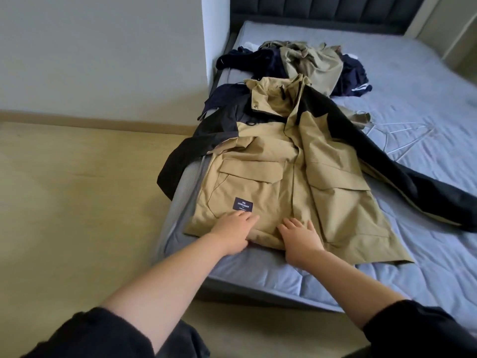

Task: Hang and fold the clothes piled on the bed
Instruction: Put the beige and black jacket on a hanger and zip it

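On the bed (426, 267), tan-and-black jacket (284, 177) spread flat, left hand (236, 232) and right hand (300, 237) pressing its hem, fingers straight, clothes pile (304, 63) beyond.

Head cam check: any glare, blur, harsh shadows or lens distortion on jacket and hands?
Head view: soft, even light, no glare on the jacket; only faint shadows under the left hand and right hand; both sharp, though the pocket patch print is barely legible; wide-angle stretch lengthens the forearms toward the bottom corners.
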Motion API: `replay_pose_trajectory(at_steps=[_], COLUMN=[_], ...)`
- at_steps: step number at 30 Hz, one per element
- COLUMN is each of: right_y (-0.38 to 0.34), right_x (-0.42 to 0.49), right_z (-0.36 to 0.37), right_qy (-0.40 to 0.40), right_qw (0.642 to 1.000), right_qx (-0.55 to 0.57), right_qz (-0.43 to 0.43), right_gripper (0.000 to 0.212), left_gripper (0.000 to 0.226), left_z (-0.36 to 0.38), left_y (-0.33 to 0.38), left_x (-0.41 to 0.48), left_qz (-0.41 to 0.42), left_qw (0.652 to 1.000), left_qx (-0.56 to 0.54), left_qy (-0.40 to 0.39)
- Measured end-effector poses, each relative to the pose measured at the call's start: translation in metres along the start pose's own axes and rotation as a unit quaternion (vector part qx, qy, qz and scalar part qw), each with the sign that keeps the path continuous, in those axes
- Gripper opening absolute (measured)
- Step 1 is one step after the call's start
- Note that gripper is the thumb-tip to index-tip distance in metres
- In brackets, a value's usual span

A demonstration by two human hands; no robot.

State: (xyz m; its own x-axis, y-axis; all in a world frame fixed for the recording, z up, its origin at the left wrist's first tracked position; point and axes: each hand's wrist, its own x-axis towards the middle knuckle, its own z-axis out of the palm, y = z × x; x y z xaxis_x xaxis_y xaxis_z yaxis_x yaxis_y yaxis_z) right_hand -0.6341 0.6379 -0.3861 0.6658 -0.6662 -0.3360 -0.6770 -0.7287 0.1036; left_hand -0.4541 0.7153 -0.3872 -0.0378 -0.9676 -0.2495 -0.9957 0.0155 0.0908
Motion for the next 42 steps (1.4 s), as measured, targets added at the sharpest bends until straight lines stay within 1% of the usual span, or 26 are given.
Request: replay_pose_trajectory(at_steps=[2, 3, 5, 8, 10, 12, 14, 16, 18, 20, 21, 23, 24, 26, 27, 29, 30, 31, 32, 34, 35, 36, 37, 39, 41, 42], right_y=[0.004, 0.007, 0.018, 0.036, 0.048, 0.058, 0.060, 0.055, 0.049, 0.049, 0.049, 0.049, 0.048, 0.045, 0.043, 0.042, 0.043, 0.044, 0.046, 0.048, 0.049, 0.050, 0.052, 0.055, 0.059, 0.062], right_x=[-0.002, -0.002, -0.002, -0.002, -0.004, -0.003, -0.003, -0.005, -0.009, -0.015, -0.017, -0.022, -0.024, -0.027, -0.028, -0.028, -0.028, -0.028, -0.028, -0.030, -0.031, -0.031, -0.030, -0.031, -0.030, -0.030], right_z=[-0.011, -0.019, -0.037, -0.063, -0.070, -0.067, -0.057, -0.044, -0.028, -0.013, -0.007, 0.002, 0.005, 0.006, 0.005, 0.005, 0.005, 0.005, 0.006, 0.010, 0.012, 0.012, 0.012, 0.007, 0.003, 0.001], right_qy=[-0.001, 0.015, 0.069, 0.157, 0.241, 0.317, 0.378, 0.415, 0.408, 0.352, 0.316, 0.247, 0.227, 0.208, 0.208, 0.223, 0.234, 0.246, 0.254, 0.260, 0.261, 0.265, 0.272, 0.288, 0.294, 0.282], right_qw=[1.000, 0.999, 0.997, 0.985, 0.965, 0.941, 0.921, 0.910, 0.912, 0.933, 0.945, 0.965, 0.970, 0.971, 0.970, 0.965, 0.962, 0.960, 0.958, 0.959, 0.959, 0.958, 0.956, 0.951, 0.945, 0.945], right_qx=[-0.025, -0.032, -0.034, -0.023, -0.047, -0.072, -0.055, -0.013, 0.003, 0.018, 0.027, 0.010, -0.013, -0.056, -0.070, -0.083, -0.084, -0.082, -0.076, -0.051, -0.038, -0.025, -0.007, 0.044, 0.091, 0.114], right_qz=[-0.015, -0.016, 0.004, 0.063, 0.089, 0.095, 0.072, 0.010, -0.052, -0.073, -0.076, -0.082, -0.090, -0.106, -0.108, -0.109, -0.108, -0.108, -0.106, -0.105, -0.106, -0.108, -0.109, -0.106, -0.114, -0.119], right_gripper=[0.051, 0.042, 0.028, 0.018, 0.018, 0.029, 0.040, 0.035, 0.024, 0.016, 0.015, 0.027, 0.033, 0.037, 0.035, 0.028, 0.024, 0.020, 0.017, 0.013, 0.013, 0.014, 0.017, 0.023, 0.023, 0.020], left_gripper=[0.037, 0.029, 0.020, 0.018, 0.017, 0.023, 0.025, 0.021, 0.010, 0.012, 0.014, 0.017, 0.019, 0.025, 0.026, 0.018, 0.012, 0.011, 0.017, 0.029, 0.027, 0.018, 0.008, 0.009, 0.007, 0.014], left_z=[-0.012, -0.019, -0.033, -0.047, -0.052, -0.058, -0.060, -0.058, -0.053, -0.047, -0.043, -0.034, -0.031, -0.028, -0.028, -0.024, -0.022, -0.019, -0.017, -0.014, -0.015, -0.016, -0.017, -0.019, -0.022, -0.025], left_y=[-0.001, -0.004, -0.013, -0.022, -0.027, -0.032, -0.034, -0.031, -0.024, -0.017, -0.014, -0.009, -0.006, 0.000, 0.004, 0.009, 0.012, 0.014, 0.013, 0.012, 0.014, 0.017, 0.018, 0.020, 0.020, 0.021], left_x=[0.006, 0.008, 0.008, 0.011, 0.018, 0.024, 0.027, 0.028, 0.028, 0.030, 0.029, 0.027, 0.025, 0.017, 0.014, 0.010, 0.009, 0.009, 0.009, 0.009, 0.008, 0.006, 0.006, 0.007, 0.008, 0.009], left_qz=[-0.047, -0.063, -0.082, -0.113, -0.144, -0.165, -0.173, -0.172, -0.162, -0.141, -0.125, -0.085, -0.060, 0.014, 0.071, 0.193, 0.238, 0.263, 0.262, 0.217, 0.196, 0.181, 0.182, 0.184, 0.180, 0.160], left_qw=[0.994, 0.989, 0.981, 0.973, 0.953, 0.927, 0.920, 0.930, 0.927, 0.926, 0.935, 0.958, 0.965, 0.972, 0.966, 0.930, 0.920, 0.923, 0.934, 0.954, 0.955, 0.954, 0.950, 0.952, 0.970, 0.978], left_qx=[-0.085, -0.124, -0.156, -0.169, -0.247, -0.333, -0.348, -0.312, -0.320, -0.331, -0.307, -0.223, -0.184, -0.108, -0.054, 0.054, 0.075, 0.086, 0.109, 0.169, 0.195, 0.220, 0.228, 0.192, 0.096, 0.074], left_qy=[0.040, 0.056, 0.086, 0.112, 0.098, 0.058, 0.053, 0.093, 0.111, 0.116, 0.124, 0.156, 0.175, 0.209, 0.241, 0.307, 0.301, 0.269, 0.215, 0.120, 0.108, 0.099, 0.115, 0.150, 0.131, 0.109])
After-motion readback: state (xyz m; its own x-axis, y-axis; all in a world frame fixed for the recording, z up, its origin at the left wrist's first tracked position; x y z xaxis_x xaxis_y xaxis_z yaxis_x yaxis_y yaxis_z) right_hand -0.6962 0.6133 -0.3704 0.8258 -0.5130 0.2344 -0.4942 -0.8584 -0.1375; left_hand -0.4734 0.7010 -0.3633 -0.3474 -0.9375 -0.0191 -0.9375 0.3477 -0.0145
